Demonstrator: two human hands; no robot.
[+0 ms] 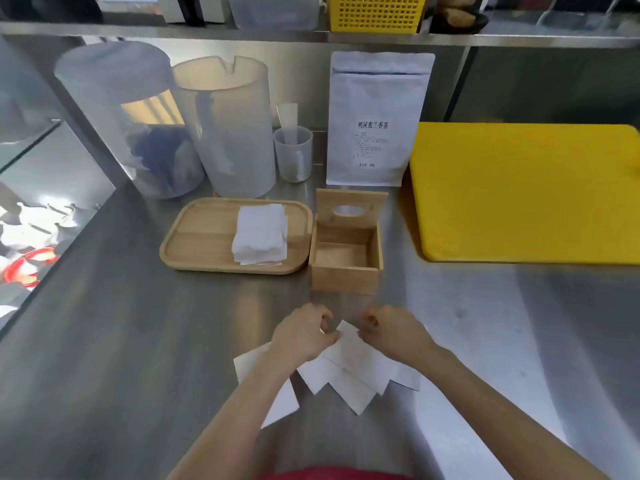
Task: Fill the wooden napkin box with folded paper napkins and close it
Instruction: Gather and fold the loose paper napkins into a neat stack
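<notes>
White napkins (pixel 260 233) sit on a light brown wooden tray (pixel 197 237). The board (pixel 526 192) is yellow. The counter (pixel 121 341) is shiny grey.

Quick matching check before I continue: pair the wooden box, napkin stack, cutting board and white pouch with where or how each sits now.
1. wooden box
2. napkin stack
3. cutting board
4. white pouch

a. upright against the back wall
b. lid up, empty inside
c. on the wooden tray
d. flat, right of the box

Pairs: 1-b, 2-c, 3-d, 4-a
</notes>
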